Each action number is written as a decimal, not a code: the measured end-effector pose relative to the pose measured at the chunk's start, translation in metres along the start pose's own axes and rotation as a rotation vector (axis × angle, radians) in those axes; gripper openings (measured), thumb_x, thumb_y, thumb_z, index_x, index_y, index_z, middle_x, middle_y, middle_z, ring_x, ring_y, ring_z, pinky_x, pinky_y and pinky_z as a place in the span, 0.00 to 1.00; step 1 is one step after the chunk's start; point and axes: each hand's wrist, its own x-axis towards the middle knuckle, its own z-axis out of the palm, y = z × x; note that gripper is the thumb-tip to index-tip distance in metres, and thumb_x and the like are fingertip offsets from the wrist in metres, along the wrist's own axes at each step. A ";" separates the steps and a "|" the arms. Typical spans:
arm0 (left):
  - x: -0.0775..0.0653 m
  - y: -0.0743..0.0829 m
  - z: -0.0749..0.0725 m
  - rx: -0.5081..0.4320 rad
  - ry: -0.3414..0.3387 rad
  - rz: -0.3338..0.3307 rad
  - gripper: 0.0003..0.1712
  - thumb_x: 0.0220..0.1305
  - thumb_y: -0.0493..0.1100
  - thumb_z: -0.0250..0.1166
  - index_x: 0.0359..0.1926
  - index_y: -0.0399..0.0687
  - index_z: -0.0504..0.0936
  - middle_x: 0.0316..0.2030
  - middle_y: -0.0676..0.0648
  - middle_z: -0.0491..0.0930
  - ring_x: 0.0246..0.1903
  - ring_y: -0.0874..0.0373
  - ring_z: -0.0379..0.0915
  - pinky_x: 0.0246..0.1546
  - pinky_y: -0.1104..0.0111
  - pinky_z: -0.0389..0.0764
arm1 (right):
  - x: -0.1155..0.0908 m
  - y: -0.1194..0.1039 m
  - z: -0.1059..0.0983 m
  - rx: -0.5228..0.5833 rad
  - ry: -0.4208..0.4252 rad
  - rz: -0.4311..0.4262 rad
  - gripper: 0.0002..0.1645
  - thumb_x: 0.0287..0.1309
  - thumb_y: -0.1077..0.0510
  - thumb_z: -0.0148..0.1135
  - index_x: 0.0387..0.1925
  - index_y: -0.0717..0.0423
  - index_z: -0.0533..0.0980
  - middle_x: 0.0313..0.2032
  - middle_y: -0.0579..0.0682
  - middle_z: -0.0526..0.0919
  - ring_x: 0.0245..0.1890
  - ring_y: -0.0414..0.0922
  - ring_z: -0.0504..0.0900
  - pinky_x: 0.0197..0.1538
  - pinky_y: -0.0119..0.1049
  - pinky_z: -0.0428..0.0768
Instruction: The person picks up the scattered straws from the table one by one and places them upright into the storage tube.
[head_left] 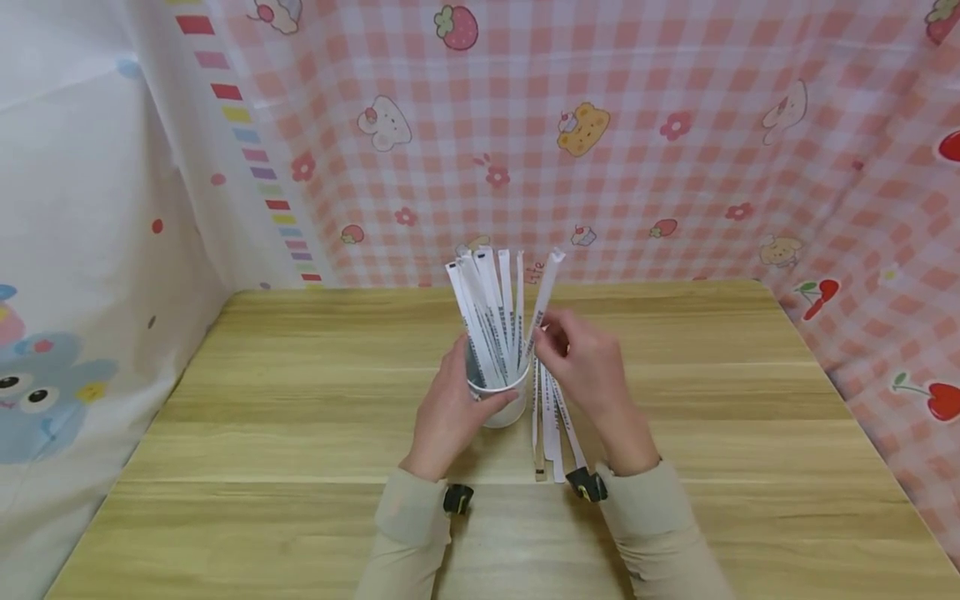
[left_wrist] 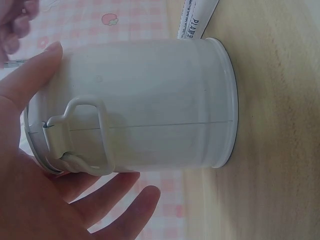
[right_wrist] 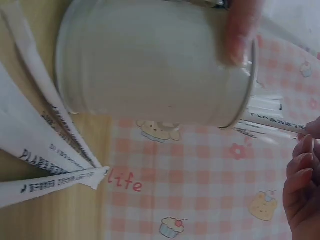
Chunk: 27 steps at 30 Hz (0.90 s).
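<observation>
A white metal bucket (head_left: 504, 414) with a small side handle (left_wrist: 102, 135) stands upright on the table. Several long paper-wrapped straws (head_left: 491, 333) with dark print lean out of its top. My left hand (head_left: 447, 410) grips the bucket near the rim, thumb on one side and fingers round the other. At the bucket's right edge, my right hand (head_left: 590, 360) pinches one wrapped straw (head_left: 548, 283), whose lower end is inside the bucket. More wrapped straws (head_left: 551, 425) lie fanned on the table beneath the right hand, to the right of the bucket; the right wrist view shows them close to its base.
The wood-grain table (head_left: 285, 450) spreads out around the bucket. Behind it hangs a pink checked cloth (head_left: 465, 108) with cartoon prints, and a white cloth (head_left: 90, 192) hangs at the left. Small black devices (head_left: 457, 498) sit at both cuffs.
</observation>
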 end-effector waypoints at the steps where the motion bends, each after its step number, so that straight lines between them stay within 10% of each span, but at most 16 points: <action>1: 0.000 0.000 0.000 -0.002 0.001 0.003 0.54 0.40 0.62 0.69 0.66 0.61 0.50 0.56 0.52 0.65 0.53 0.54 0.64 0.47 0.57 0.69 | -0.001 0.001 0.002 -0.019 -0.022 0.014 0.09 0.51 0.58 0.58 0.34 0.59 0.76 0.18 0.44 0.72 0.18 0.37 0.67 0.20 0.29 0.66; 16: 0.000 0.000 0.001 0.003 -0.004 -0.013 0.55 0.41 0.62 0.69 0.67 0.62 0.48 0.57 0.51 0.63 0.53 0.54 0.64 0.47 0.58 0.69 | -0.006 0.008 0.020 -0.161 -0.274 0.223 0.08 0.54 0.53 0.57 0.33 0.53 0.77 0.16 0.40 0.71 0.14 0.37 0.66 0.17 0.30 0.64; 27: 0.001 -0.001 0.002 0.000 0.009 -0.021 0.55 0.39 0.61 0.70 0.66 0.61 0.50 0.57 0.52 0.64 0.53 0.53 0.64 0.48 0.56 0.68 | -0.009 0.028 0.011 -0.050 -0.214 0.477 0.19 0.59 0.47 0.52 0.46 0.54 0.74 0.32 0.48 0.80 0.31 0.44 0.77 0.34 0.38 0.74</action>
